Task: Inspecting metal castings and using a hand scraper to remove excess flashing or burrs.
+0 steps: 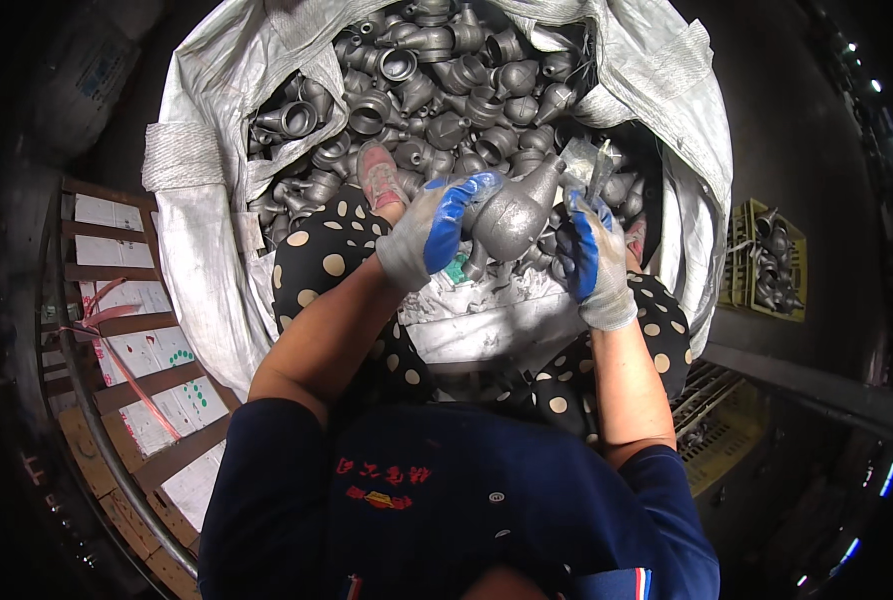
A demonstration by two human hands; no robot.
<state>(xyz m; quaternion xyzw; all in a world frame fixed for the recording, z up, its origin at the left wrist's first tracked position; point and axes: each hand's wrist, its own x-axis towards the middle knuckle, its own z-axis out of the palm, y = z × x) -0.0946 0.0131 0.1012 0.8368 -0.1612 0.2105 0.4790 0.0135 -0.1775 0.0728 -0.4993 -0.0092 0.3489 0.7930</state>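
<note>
In a grey-and-blue work glove, my left hand (429, 235) is closed round one side of a dark grey, bulb-shaped fitting (517, 213). The fitting narrows to a spout at the upper right, and a short stub juts from its underside. My right hand (599, 262), gloved alike, is just right of it, fingers curled on a thin, blade-like tool (601, 170) that points upward. The tool's handle is hidden in the glove. Beyond both hands, many similar grey fittings (447, 130) lie heaped in a big white woven bag (202, 275).
The bag's thick rolled rim surrounds my legs and the heap. On the left stands a slatted rack (152, 385) with white cartons behind it. A yellow crate (742, 265) of grey parts is at the right, and another yellow crate (727, 440) lies nearer.
</note>
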